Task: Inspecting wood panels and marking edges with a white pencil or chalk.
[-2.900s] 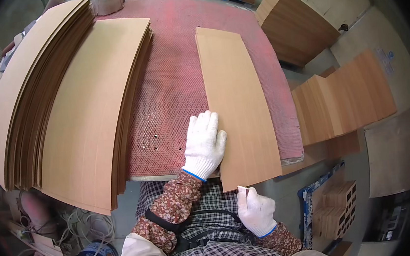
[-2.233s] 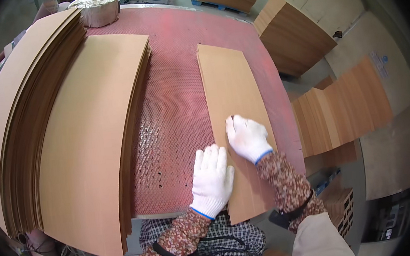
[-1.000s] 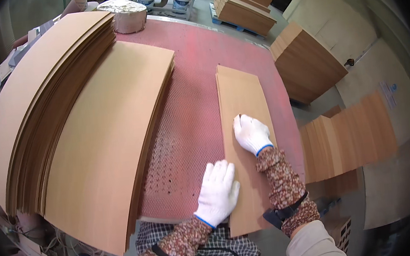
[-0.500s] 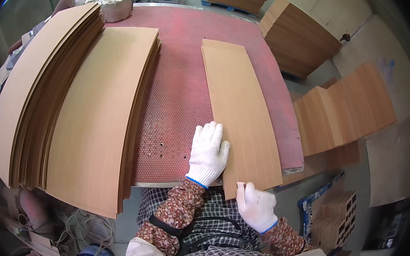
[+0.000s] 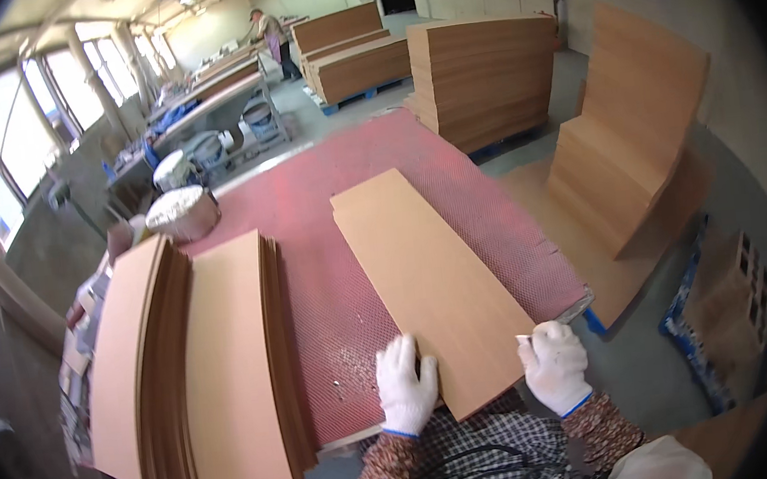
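A long brown wooden board (image 5: 435,299) lies slanted on the red mesh-covered table (image 5: 321,310), its near end over the front edge. Slightly offset edges at its far left corner show at least one more board beneath. My left hand (image 5: 407,390), in a white knit glove, rests against the board's left edge near the front, fingers stretched and thumb apart. At the near right corner, my gloved right hand (image 5: 558,369) is closed on a small pale piece (image 5: 523,340) that touches or nearly touches the board's edge. Its kind is hard to make out.
Two stacks of similar boards (image 5: 229,365) (image 5: 127,356) stand on the table's left. A round wrapped bundle (image 5: 182,213) sits at the far left corner. Tall board stacks (image 5: 488,82) (image 5: 615,152) are beyond and to the right. Far back, another person (image 5: 270,38) stands by a bench.
The view has tilted up, bringing in the room and windows. My right hand has gone from the board's near edge to its right corner; my left hand stays by the left edge.
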A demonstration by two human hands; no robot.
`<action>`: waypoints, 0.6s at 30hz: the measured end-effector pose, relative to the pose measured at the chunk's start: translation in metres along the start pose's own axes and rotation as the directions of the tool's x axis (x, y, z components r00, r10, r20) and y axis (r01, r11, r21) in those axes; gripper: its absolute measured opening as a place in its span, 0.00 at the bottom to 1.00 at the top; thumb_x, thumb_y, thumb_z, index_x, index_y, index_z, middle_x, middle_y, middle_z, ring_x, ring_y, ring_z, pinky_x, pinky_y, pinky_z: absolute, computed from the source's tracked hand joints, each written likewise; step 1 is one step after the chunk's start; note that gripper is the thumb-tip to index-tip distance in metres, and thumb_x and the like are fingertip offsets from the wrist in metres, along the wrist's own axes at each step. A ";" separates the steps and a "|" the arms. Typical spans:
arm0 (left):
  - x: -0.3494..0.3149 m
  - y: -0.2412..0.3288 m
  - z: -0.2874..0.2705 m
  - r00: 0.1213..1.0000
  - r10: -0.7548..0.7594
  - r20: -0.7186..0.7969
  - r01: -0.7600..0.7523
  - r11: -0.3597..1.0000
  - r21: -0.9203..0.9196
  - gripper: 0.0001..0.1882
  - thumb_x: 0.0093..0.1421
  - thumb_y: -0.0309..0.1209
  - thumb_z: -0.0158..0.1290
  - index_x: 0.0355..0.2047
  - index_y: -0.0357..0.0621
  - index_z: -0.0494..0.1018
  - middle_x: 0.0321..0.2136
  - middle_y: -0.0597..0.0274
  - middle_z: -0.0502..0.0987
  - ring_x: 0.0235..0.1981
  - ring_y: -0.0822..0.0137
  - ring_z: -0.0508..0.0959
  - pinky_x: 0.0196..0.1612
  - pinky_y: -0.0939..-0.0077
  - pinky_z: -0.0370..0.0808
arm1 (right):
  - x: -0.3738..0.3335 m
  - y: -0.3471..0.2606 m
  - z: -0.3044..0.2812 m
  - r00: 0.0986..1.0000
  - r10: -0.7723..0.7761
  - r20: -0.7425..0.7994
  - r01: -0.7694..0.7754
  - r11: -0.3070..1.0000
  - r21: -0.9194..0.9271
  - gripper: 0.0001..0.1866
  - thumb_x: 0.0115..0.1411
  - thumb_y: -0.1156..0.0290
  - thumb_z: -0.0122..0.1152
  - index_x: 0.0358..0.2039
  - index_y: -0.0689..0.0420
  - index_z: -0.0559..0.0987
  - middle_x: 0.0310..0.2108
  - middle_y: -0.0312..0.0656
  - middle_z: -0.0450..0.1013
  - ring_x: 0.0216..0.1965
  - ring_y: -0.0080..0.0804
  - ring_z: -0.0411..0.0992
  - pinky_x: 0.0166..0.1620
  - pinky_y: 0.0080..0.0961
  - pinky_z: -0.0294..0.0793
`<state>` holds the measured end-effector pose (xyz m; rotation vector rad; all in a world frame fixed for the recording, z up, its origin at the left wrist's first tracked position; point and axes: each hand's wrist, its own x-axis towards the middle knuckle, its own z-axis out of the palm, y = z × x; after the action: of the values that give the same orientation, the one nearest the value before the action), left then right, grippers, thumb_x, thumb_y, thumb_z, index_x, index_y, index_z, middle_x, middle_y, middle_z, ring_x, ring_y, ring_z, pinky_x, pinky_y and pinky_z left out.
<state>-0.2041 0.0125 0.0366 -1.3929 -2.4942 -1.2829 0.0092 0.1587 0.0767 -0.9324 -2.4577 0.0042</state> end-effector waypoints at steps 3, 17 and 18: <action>-0.022 0.018 -0.017 0.999 -0.013 0.033 0.012 0.999 0.042 0.15 0.64 0.32 0.60 0.47 0.38 0.75 0.37 0.46 0.81 0.42 0.43 0.80 0.48 0.49 0.76 | 0.000 0.006 0.010 0.998 0.051 -0.026 -0.049 0.997 0.060 0.16 0.69 0.57 0.63 0.32 0.58 0.79 0.37 0.46 0.75 0.39 0.54 0.74 0.40 0.52 0.74; -0.069 0.059 -0.036 0.877 -0.405 0.257 0.434 0.898 -0.068 0.24 0.69 0.37 0.60 0.62 0.44 0.71 0.28 0.53 0.84 0.27 0.58 0.84 0.35 0.62 0.80 | -0.017 0.008 0.012 0.998 0.057 -0.013 -0.055 0.991 0.119 0.18 0.69 0.58 0.64 0.28 0.57 0.77 0.32 0.47 0.73 0.35 0.53 0.73 0.37 0.52 0.73; -0.069 0.057 -0.036 0.945 -0.308 0.114 0.310 0.951 -0.004 0.26 0.69 0.34 0.61 0.65 0.44 0.70 0.28 0.56 0.83 0.26 0.65 0.82 0.34 0.67 0.79 | -0.020 0.007 0.010 0.998 0.054 -0.022 -0.050 0.988 0.146 0.18 0.69 0.57 0.64 0.28 0.57 0.77 0.31 0.48 0.73 0.34 0.53 0.73 0.36 0.52 0.73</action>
<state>-0.1344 -0.0442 0.0717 -1.1382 -2.8756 -1.3133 0.0210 0.1532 0.0574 -0.9266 -2.3725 0.1857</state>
